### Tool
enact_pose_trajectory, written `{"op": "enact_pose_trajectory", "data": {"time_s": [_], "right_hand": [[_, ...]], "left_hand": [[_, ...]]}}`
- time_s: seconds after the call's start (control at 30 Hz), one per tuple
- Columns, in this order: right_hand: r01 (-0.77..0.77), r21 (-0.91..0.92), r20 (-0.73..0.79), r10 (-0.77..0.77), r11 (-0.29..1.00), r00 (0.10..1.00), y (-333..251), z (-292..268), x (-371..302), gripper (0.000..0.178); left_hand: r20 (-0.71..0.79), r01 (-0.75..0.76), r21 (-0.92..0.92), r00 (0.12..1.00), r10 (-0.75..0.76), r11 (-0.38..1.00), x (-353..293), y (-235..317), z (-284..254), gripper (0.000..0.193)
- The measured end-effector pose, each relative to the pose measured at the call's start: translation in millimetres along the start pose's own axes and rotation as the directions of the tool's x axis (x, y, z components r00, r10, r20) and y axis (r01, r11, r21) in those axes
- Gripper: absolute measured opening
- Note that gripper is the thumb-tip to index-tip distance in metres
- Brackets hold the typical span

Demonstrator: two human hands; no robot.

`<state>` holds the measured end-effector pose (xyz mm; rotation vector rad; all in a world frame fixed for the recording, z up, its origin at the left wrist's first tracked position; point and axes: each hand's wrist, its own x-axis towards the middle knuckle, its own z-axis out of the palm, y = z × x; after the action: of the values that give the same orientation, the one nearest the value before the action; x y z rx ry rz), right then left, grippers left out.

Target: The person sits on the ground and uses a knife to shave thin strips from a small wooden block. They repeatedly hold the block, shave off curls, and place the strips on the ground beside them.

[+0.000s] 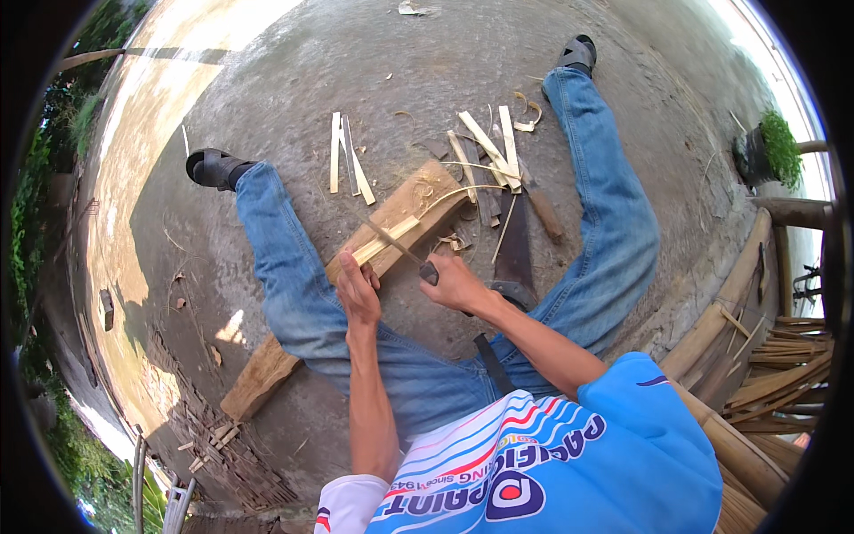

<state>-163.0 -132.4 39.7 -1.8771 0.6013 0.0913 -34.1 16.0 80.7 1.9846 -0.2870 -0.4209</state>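
Note:
My left hand point(358, 292) is closed round the lower end of a pale bamboo strip point(402, 229) that lies along a thick wooden beam point(427, 185). A knife is gripped in my right hand point(458, 287); its dark handle point(429, 272) shows at the fingers. The narrow knife blade point(391, 241) crosses over the strip, pointing away to the left. From the strip's far end a thin shaving point(447, 195) curls up to the right. The beam slants under my left leg, its near end point(258, 381) showing beyond the thigh.
Between my legs lie a wide dark blade point(514, 245) and a wooden tool handle point(544, 214). Several cut strips rest ahead, left point(335, 153) and right point(509, 142). Curled shavings point(454, 242) sit beside the beam. A potted plant point(780, 151) and bamboo poles point(725, 307) stand at right.

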Motion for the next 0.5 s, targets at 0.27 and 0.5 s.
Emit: {"op": "enact_pose_trajectory", "data": {"time_s": [0.27,0.5], "right_hand": [[0.099,-0.086,0.045,-0.096,0.991,0.994,-11,6,-7,0.029],[0.116,-0.086,0.066,-0.111,0.99,0.992,16,0,7,0.029]], "left_hand": [[-0.002,0.037,-0.066,0.999,-0.038,0.997,4,-13,-2,0.083],[0.001,-0.025,-0.099,1.0,0.025,0.995,5,-9,1,0.072]]}}
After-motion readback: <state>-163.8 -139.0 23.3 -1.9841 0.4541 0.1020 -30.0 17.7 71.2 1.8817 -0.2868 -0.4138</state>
